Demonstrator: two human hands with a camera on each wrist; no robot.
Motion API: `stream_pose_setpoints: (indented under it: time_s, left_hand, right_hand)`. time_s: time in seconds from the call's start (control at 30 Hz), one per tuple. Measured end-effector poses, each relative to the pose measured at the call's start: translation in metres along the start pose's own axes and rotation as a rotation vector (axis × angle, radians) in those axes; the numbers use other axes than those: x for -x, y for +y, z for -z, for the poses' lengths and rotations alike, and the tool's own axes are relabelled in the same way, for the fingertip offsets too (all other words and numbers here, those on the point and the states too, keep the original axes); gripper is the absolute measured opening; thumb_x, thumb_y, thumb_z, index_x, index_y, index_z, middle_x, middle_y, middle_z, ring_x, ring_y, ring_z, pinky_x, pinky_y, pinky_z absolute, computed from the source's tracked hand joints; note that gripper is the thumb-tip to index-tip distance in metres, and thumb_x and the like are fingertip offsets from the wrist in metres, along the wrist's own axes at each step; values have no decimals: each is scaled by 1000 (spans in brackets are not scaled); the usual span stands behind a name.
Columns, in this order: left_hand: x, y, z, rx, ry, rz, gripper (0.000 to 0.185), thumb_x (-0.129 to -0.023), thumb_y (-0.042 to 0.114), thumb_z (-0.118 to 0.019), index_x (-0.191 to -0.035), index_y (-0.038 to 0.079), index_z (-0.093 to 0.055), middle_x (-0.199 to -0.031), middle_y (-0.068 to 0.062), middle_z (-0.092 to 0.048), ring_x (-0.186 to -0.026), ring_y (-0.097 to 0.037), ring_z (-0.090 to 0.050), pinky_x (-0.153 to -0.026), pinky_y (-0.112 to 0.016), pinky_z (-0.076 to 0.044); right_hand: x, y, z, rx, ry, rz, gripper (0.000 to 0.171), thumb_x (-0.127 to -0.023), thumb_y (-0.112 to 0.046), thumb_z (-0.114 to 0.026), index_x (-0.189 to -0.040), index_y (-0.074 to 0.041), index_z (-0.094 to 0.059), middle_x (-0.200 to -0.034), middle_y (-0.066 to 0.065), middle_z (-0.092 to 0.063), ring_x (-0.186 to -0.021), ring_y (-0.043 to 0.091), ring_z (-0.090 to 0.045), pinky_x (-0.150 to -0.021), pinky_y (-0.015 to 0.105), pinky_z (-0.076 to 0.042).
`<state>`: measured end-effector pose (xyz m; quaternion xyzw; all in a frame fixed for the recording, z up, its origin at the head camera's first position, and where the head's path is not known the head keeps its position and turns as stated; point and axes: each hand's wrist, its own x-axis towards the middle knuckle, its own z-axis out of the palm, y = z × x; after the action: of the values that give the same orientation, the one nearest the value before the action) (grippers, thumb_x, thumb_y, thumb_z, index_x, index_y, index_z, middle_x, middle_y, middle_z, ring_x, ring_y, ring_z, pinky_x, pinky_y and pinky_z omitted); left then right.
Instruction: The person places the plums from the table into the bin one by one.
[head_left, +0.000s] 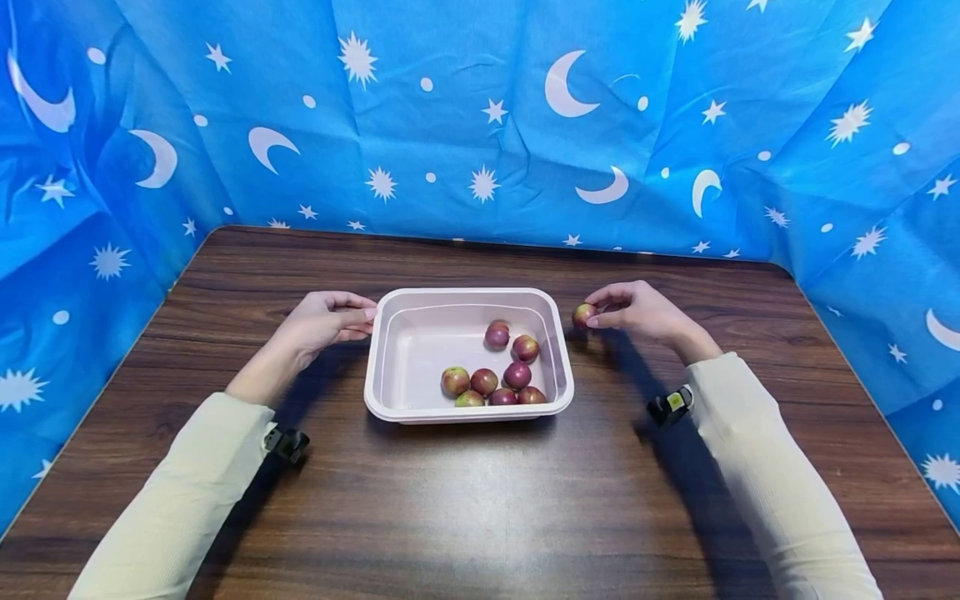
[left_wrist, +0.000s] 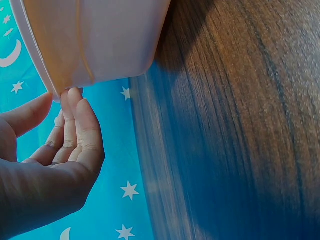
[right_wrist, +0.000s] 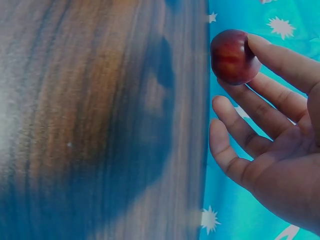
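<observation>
A small red fruit (head_left: 583, 315) pinched in my right hand (head_left: 637, 310), just outside the right rim of the pink tray (head_left: 390, 350).

I judge the pinch light, only fingertips (right_wrist: 270, 50) on a round, smooth skin, so the fruit could slip and roll off across the table (head_left: 480, 500). My left hand (head_left: 322, 321) has loose fingers touching the tray's left rim, holding nothing; a nudge there might slide the tray and jostle the fruits (head_left: 495, 375) inside. Dark wood-grain top, blue moon-and-star cloth (head_left: 480, 125) hung on three sides.
</observation>
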<state>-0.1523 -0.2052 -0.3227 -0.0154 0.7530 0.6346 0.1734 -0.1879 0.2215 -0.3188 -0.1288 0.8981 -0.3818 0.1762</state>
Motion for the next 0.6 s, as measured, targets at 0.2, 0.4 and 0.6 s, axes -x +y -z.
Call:
stream_pose_setpoints:
  time_s: [0.2, 0.4, 0.6]
  left_hand:
    - [0, 1, 0, -2, -1, -1, 36, -90, 3, -55, -117, -18, -44, -80, 3, -61, -71, -7, -61, -78, -29, -53]
    - [0, 2, 0, -5, 0, 5, 38, -90, 4, -55, -119, -18, -44, -82, 3, -61, -72, -7, -61, -79, -29, -53]
    - [0, 2, 0, -10, 4, 11, 37, -90, 4, -55, -119, -17, -44, -82, 3, -61, -72, -7, -61, -80, -30, -52]
  right_hand:
    - [1, -6, 5, 13, 16, 1, 37, -81, -28, -70, -110, -5, -62, -99, 9, -64, -90, 24, -53, -78, 33, -45]
    - [0, -14, 9, -15, 41, 1, 36, -80, -26, -72, -109, -6, -63, -99, 7, -65, -90, 22, -54, -80, 33, -44]
    - [-2, -23, 16, 9, 45, 40, 36, -80, -26, -71, -109, -6, -64, -100, 7, -65, -91, 22, -54, -82, 35, -44]
